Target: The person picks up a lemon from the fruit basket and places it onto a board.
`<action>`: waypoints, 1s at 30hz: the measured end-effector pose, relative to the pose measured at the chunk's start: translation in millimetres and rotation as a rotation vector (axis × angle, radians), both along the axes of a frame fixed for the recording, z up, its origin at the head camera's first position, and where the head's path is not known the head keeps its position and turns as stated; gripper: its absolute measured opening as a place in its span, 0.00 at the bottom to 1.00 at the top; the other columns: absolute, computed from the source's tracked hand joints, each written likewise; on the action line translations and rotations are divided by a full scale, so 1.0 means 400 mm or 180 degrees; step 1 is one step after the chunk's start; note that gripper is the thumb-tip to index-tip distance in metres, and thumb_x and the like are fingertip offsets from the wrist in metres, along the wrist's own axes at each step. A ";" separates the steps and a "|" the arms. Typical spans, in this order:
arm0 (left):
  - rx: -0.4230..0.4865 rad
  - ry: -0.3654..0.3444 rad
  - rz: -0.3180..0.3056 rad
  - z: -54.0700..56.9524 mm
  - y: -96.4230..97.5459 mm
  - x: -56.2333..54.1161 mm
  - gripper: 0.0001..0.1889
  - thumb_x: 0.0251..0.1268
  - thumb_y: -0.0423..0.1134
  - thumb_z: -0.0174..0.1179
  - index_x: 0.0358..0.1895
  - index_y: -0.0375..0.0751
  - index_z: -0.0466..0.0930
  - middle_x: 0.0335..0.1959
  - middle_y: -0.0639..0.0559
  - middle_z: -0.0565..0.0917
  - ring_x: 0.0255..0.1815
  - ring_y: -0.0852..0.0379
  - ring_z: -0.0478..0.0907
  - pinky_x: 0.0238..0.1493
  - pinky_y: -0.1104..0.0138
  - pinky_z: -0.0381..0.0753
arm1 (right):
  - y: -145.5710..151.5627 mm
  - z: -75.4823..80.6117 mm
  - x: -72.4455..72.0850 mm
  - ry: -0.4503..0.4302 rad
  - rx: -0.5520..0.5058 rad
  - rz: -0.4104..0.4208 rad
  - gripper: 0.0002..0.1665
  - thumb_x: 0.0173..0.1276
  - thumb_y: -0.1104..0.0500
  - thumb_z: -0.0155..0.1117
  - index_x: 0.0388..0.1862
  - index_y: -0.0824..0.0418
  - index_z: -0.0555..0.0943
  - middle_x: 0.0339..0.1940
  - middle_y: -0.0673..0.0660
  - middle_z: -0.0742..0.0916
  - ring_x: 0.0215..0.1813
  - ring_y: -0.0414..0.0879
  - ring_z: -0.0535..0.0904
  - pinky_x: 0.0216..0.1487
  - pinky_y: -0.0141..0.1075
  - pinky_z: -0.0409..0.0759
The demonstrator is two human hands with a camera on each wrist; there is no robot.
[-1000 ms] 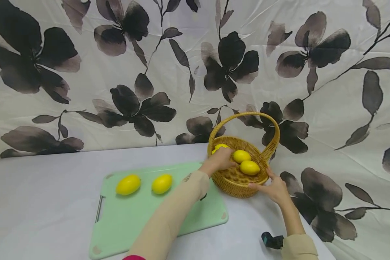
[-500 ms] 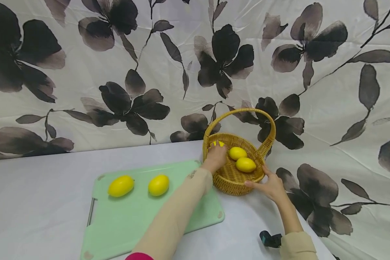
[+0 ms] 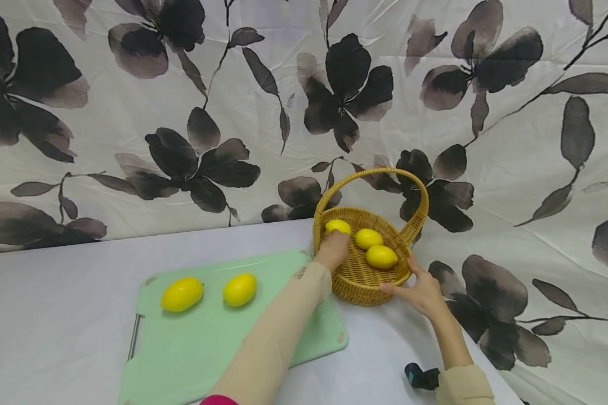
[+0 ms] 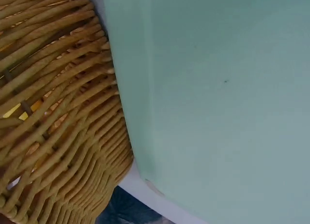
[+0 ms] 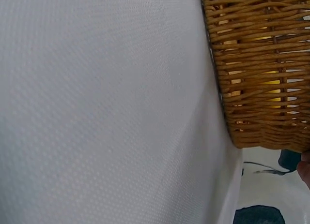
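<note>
In the head view my left hand (image 3: 334, 248) reaches over the near left rim into a wicker basket (image 3: 362, 295), right at a yellow lemon (image 3: 338, 226) by the left wall. Its fingertips are hidden, and I cannot tell whether they hold anything. Two more lemons, one (image 3: 369, 238) behind the other (image 3: 381, 257), lie in the basket to the right. My right hand (image 3: 425, 292) grips the basket's front right rim, thumb in front and fingers at the side. Woven basket wall (image 4: 63, 112) fills the left part of the left wrist view; yellow shows through its gaps.
A mint green cutting board (image 3: 192, 349) lies left of the basket, bearing a lemon (image 3: 182, 293) and another lemon (image 3: 240, 289). A small black device (image 3: 421, 376) is by the right sleeve. The basket's tall handle (image 3: 372, 172) arches up before a floral curtain (image 3: 263, 34).
My left hand moved left inside the basket to the lemon by the left wall, then drew back slightly, uncovering more of it. The right hand kept its grip. The head view shifted a little.
</note>
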State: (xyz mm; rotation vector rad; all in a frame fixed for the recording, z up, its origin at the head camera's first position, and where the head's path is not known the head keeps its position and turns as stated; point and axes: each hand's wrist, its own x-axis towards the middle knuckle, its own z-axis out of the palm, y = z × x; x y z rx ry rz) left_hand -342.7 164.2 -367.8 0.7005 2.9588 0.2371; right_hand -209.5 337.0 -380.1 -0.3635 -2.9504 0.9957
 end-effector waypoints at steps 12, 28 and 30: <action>-0.0028 0.0143 -0.0276 -0.004 -0.013 0.008 0.09 0.71 0.32 0.52 0.48 0.42 0.80 0.48 0.48 0.83 0.47 0.56 0.82 0.45 0.65 0.83 | 0.001 0.000 0.002 -0.0007 0.0002 -0.0016 0.68 0.53 0.32 0.69 0.77 0.65 0.46 0.79 0.63 0.50 0.76 0.71 0.47 0.69 0.66 0.56; 0.0942 -0.0065 -0.1113 0.030 -0.071 0.024 0.35 0.63 0.36 0.64 0.72 0.41 0.61 0.73 0.47 0.66 0.73 0.51 0.62 0.74 0.64 0.61 | -0.006 0.007 0.005 -0.0107 0.0067 0.0044 0.68 0.55 0.32 0.67 0.77 0.66 0.43 0.78 0.67 0.50 0.75 0.72 0.46 0.69 0.67 0.55; 0.0976 -0.0008 -0.1200 0.039 -0.087 0.030 0.35 0.63 0.36 0.64 0.72 0.40 0.61 0.73 0.47 0.65 0.74 0.50 0.62 0.74 0.63 0.60 | -0.009 0.009 0.005 -0.0136 0.0063 0.0072 0.68 0.55 0.32 0.67 0.77 0.67 0.43 0.78 0.66 0.48 0.76 0.72 0.46 0.69 0.67 0.54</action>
